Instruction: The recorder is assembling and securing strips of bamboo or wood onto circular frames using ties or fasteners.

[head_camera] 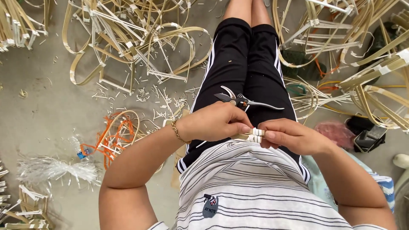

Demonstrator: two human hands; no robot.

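My left hand (213, 122) and my right hand (292, 136) meet in front of my belly, both pinching a small bundle of pale bamboo strips (252, 135) wrapped with white tape. The bundle shows only between the fingertips; the rest is hidden by my fingers. A gold bracelet sits on my left wrist. Metal pruning shears (245, 101) lie on my lap on the black shorts, just beyond my hands, untouched.
I sit over a concrete floor strewn with bamboo offcuts. Taped bamboo frames (136, 42) are piled at the upper left and more frames (366, 51) at the upper right. An orange wire piece (113, 136) and white plastic ties (55, 168) lie at the left. A dark object (368, 136) lies at the right.
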